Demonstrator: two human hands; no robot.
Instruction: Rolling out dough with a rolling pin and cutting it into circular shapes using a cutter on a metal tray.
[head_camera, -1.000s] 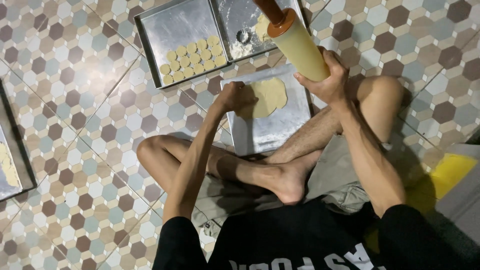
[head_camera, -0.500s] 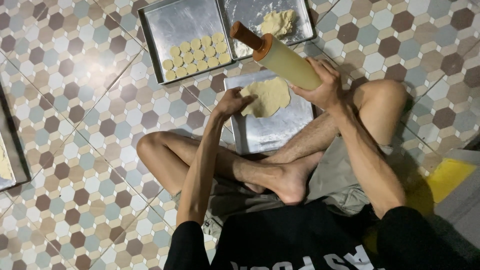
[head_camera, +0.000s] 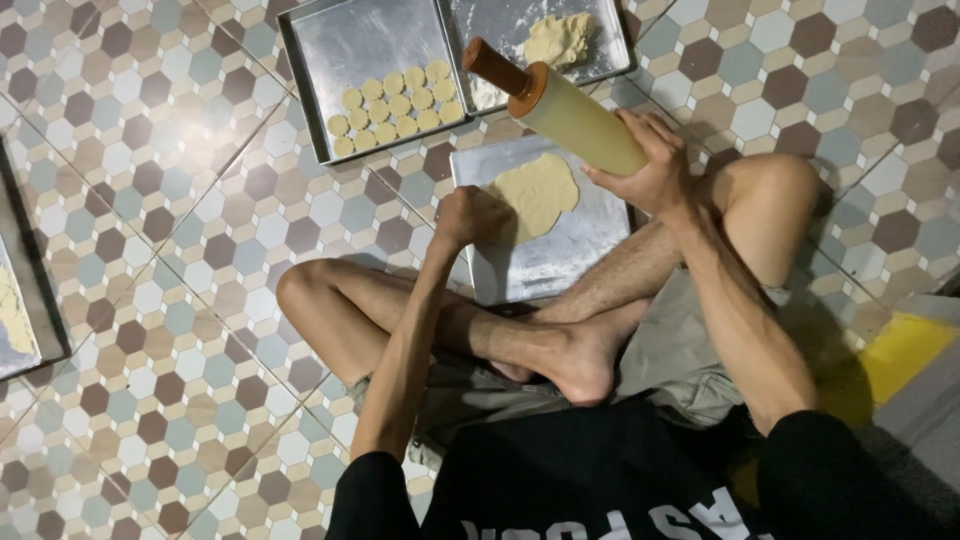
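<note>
As before, right hand (head_camera: 655, 175) gripping rolling pin (head_camera: 560, 105), lowered

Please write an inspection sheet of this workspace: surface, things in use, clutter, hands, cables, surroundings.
Surface: tiled floor with hexagon pattern; person sits cross-legged on it.
Things in use: flat dough sheet on a metal tray; rolling pin lifted above it.
Clutter: second tray with small round dough pieces; third tray with a dough lump.
Hands: left hand at the dough edge; right hand grips the rolling pin.
Cables: nothing seen.
Surroundings: another tray at the left edge; a yellow patch at the right.
</note>
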